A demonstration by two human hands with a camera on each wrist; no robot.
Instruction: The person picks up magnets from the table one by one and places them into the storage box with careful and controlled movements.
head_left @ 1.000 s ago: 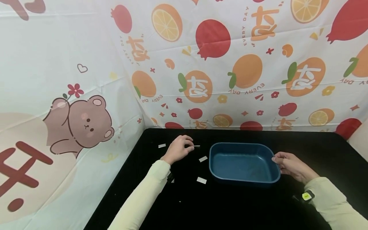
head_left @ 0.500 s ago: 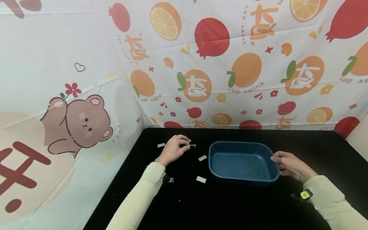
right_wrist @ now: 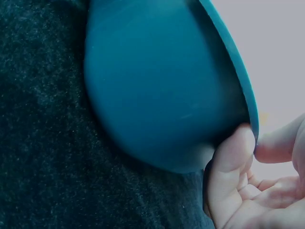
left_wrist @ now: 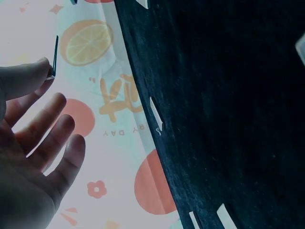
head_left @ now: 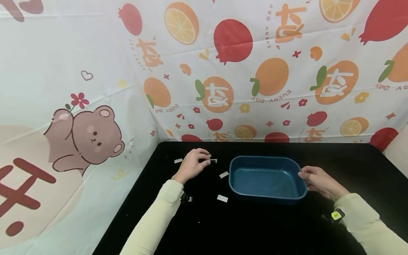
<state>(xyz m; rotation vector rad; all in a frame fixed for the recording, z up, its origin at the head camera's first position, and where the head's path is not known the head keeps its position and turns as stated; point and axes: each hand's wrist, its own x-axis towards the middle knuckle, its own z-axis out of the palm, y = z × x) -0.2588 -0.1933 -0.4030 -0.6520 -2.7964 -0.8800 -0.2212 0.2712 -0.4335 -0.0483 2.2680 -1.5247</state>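
My left hand [head_left: 191,164] is above the far left of the black table, pinching a thin, flat little piece [head_left: 213,160] between thumb and index finger. In the left wrist view this piece [left_wrist: 55,59] is seen nearly edge-on, and the other fingers [left_wrist: 52,138] are spread loosely. My right hand [head_left: 323,182] grips the right end of a blue rectangular basin [head_left: 267,182]. The right wrist view shows thumb and fingers on either side of the basin's rim [right_wrist: 240,71]. Nothing is visible inside the basin.
Small white rectangular pieces lie about the table: one [head_left: 178,160] left of my left hand, one [head_left: 224,174] beside the basin, another [head_left: 222,198] nearer me. One [head_left: 190,199] is partly behind the left wrist. Printed cloth [head_left: 242,81] hangs behind the table.
My left hand has shifted slightly left with the thin piece, then stayed nearly still. The basin has slid a little left with my right hand. The head view has drifted slightly.
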